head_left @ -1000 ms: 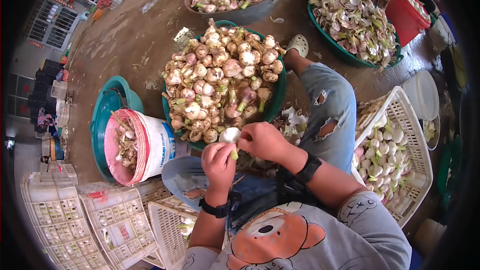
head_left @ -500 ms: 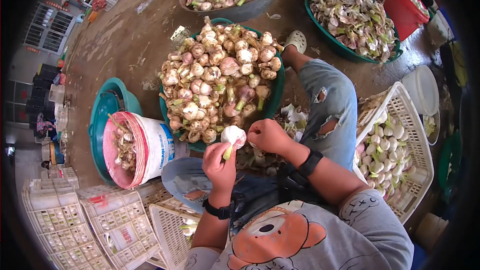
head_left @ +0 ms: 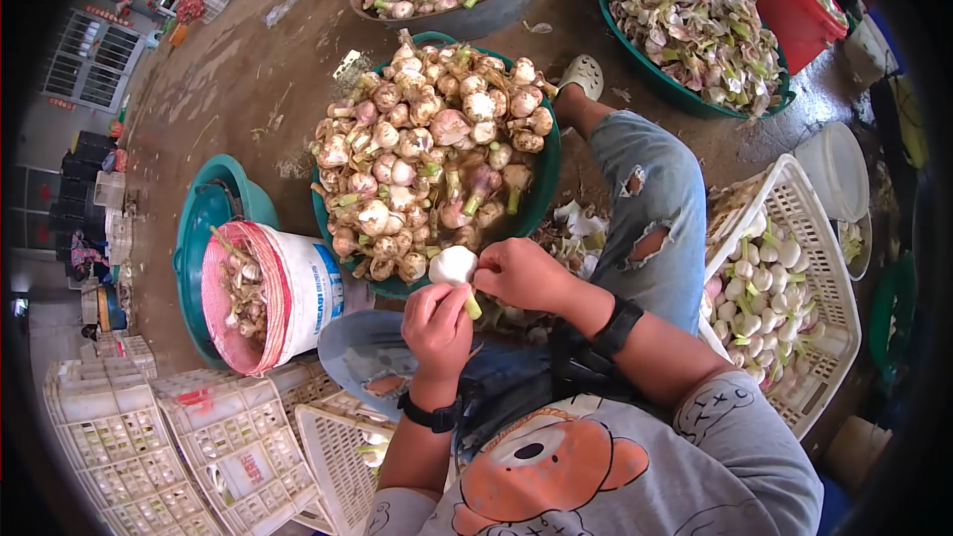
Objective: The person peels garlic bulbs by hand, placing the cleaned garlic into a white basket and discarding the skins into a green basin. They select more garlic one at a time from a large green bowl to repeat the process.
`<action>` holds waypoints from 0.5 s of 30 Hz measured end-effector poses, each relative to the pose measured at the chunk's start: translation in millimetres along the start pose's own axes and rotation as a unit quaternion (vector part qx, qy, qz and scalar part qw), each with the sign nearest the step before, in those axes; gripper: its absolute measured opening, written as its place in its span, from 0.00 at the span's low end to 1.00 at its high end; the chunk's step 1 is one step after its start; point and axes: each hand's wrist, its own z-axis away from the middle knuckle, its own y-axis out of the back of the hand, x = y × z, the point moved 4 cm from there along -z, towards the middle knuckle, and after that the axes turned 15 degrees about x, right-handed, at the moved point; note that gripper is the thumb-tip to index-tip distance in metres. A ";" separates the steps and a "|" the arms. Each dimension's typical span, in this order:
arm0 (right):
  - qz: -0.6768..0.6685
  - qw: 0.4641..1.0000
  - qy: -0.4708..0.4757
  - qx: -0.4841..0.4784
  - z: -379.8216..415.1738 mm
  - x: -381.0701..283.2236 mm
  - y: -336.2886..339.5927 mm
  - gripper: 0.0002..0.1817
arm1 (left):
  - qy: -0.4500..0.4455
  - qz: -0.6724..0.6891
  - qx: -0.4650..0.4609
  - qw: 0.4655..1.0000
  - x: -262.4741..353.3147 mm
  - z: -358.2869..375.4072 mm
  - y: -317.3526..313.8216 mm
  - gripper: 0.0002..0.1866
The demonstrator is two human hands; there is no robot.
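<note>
A white garlic bulb [head_left: 454, 266] with a short green stem is between my two hands, over my lap. My left hand [head_left: 438, 326] is closed on its stem end from below. At the bulb's right side my right hand [head_left: 518, 274] has its fingers pinched together against it; whether a bit of skin is between them is too small to tell. Just beyond lies a green tub [head_left: 549, 174] heaped with unpeeled garlic [head_left: 422, 139]. To the right, a white crate [head_left: 832, 337] holds cleaned bulbs [head_left: 762, 303] with green stems.
On the left stand a teal basin [head_left: 199, 228] and a white bucket [head_left: 313, 293] with a pink liner and garlic. White crates [head_left: 238, 437] are at lower left. Farther off are a metal basin [head_left: 476, 18] of garlic, a tub of skins [head_left: 695, 35] and a red bucket [head_left: 794, 25].
The bulb has turned and shifted slightly left, its stem now tilting to the right. My right hand has moved left and now touches the bulb's side.
</note>
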 end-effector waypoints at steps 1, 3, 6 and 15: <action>0.024 1.000 0.015 0.012 -1.8 2.1 -0.9 0.13 | -0.001 0.002 0.000 1.000 0.3 0.9 -0.6 0.10; 0.049 0.998 0.031 0.026 -6.3 11.0 -1.2 0.13 | 0.019 -0.008 0.014 1.000 -3.3 4.9 -1.0 0.08; 0.177 0.984 0.017 0.033 -10.7 43.5 7.2 0.15 | 0.411 0.141 0.083 0.897 -28.1 24.8 -0.3 0.07; 0.206 0.976 0.071 0.002 2.9 -1.6 -0.6 0.17 | 0.577 0.291 0.172 0.743 -47.3 28.2 4.3 0.09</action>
